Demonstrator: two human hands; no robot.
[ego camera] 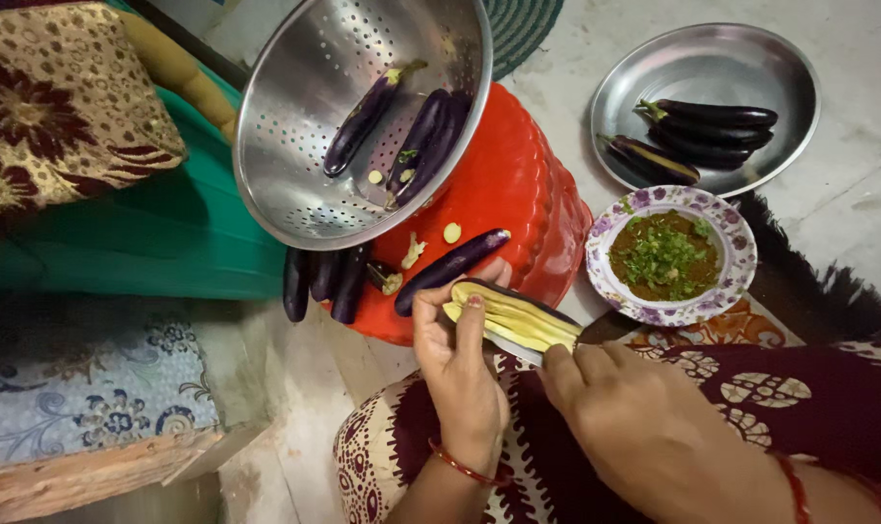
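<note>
Head view: my left hand (457, 361) grips a slit eggplant (511, 315) closed-fingered, just below the red stool (518, 184); right hand (644, 427) clamps a knife (514, 347) touching its underside.

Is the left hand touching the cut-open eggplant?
Touching. The head view shows the left hand wrapped around the slit eggplant, fingers pressed on its pale flesh, with no gap between them.
</note>
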